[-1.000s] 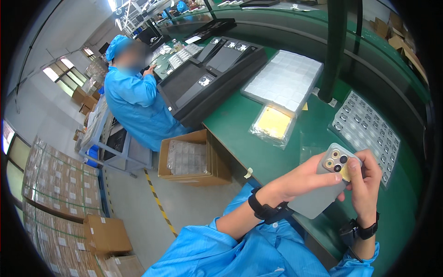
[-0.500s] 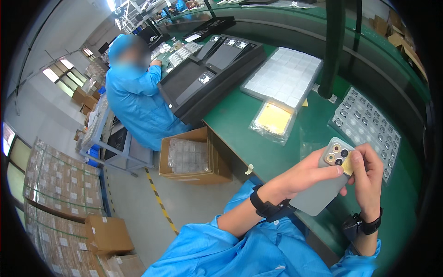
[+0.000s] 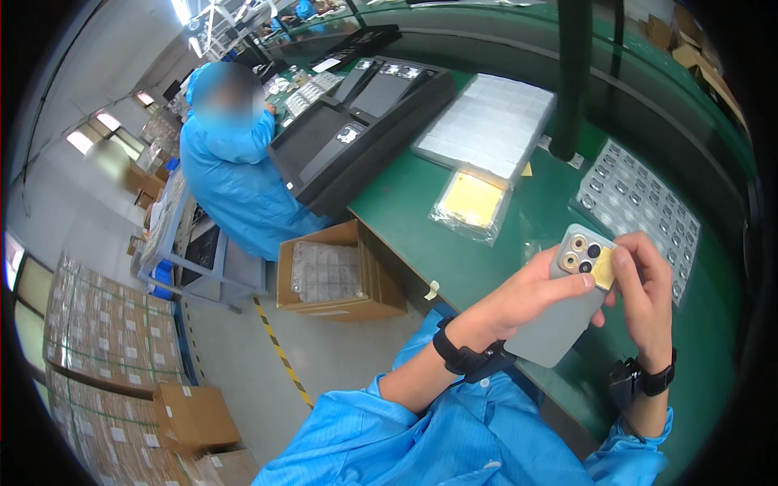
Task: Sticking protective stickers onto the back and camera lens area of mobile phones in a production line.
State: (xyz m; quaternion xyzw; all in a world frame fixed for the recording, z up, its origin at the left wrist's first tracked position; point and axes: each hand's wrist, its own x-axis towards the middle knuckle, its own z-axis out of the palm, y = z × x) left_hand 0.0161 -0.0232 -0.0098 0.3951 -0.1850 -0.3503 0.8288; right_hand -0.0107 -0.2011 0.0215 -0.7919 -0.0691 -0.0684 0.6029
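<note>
A grey smartphone (image 3: 553,330) is tilted over the green bench, its back with several round camera lenses facing up. My left hand (image 3: 523,298) is wrapped round it, the thumb lying across the back just below the lenses. Beside the lenses sits a small yellow film square (image 3: 604,269). My right hand (image 3: 646,279) is closed at the phone's right edge, its thumb pressing the edge of the yellow film; the other fingers are partly hidden. Right of the phone lies a clear tray (image 3: 640,212) with rows of metal-rimmed lens rings, touched by neither hand.
On the green bench (image 3: 389,194) lie a bag of yellow sheets (image 3: 472,202), a white compartment tray (image 3: 490,121) and a black case (image 3: 356,154). A dark post (image 3: 572,81) rises behind. An open carton (image 3: 381,279) stands at the bench's left; a co-worker (image 3: 231,178) in blue is beyond.
The view has shifted slightly, with the surroundings sliding a little left and up. Both hands keep the same hold; the yellow film shows more fully beside the right thumb.
</note>
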